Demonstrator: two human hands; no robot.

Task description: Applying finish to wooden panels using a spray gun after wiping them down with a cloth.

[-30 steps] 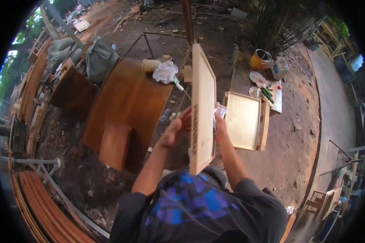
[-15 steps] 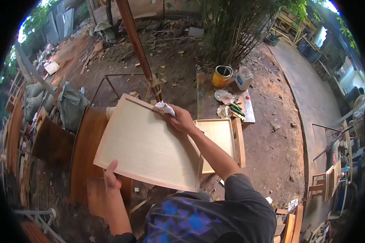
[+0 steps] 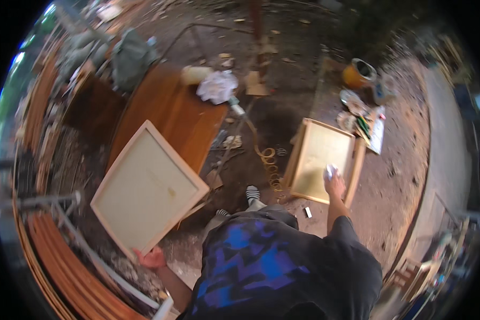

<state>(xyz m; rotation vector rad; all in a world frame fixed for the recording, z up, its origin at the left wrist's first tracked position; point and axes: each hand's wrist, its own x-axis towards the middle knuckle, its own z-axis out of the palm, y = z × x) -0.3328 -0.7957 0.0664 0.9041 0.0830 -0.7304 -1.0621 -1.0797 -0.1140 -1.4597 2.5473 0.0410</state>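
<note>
My left hand (image 3: 152,258) is closed on the lower corner of a shallow wooden drawer (image 3: 149,181), a pale panel within a light wood rim. It is tilted beside the brown wooden board (image 3: 162,109) and overlaps part of it. Over on the right, my right hand (image 3: 335,186) grips a small wad of white cloth (image 3: 330,170). That cloth is above or against the pale panel of a second wooden drawer (image 3: 317,154); whether it touches I cannot tell. Slight blur softens the fingers.
A white crumpled cloth (image 3: 217,87) lies on the board's far end. Near it, a coiled yellow hose (image 3: 270,165) hangs by the ground. A yellow can (image 3: 359,73) and gloves (image 3: 363,127) sit at far right. Reddish planks (image 3: 69,266) lie at lower left.
My left hand has carried the first drawer left and down. My right hand has left that drawer and moved right with the cloth to the second one. The view has tilted downward.
</note>
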